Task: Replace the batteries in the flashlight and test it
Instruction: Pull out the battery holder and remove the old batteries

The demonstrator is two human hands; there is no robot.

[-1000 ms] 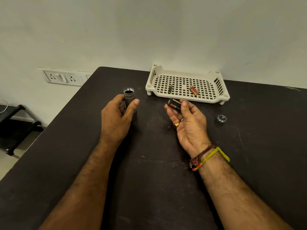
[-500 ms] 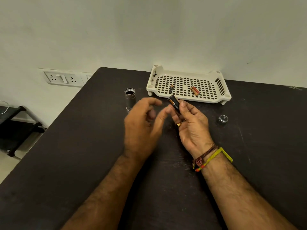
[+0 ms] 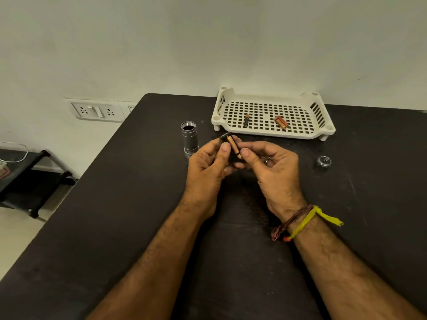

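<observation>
The left hand (image 3: 208, 167) has left the flashlight (image 3: 189, 138) and now pinches the battery (image 3: 232, 145) together with the right hand (image 3: 275, 172), just right of the upright flashlight

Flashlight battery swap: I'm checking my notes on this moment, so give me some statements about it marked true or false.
1. The flashlight body stands upright on the table, open end up. True.
2. Both hands hold the battery holder. True: the left hand and right hand pinch it together.
3. The tray is empty. False: batteries lie in it, one dark, and orange ones.
4. The end cap is screwed onto the flashlight. False: it lies on the table, right of the hands.
</observation>
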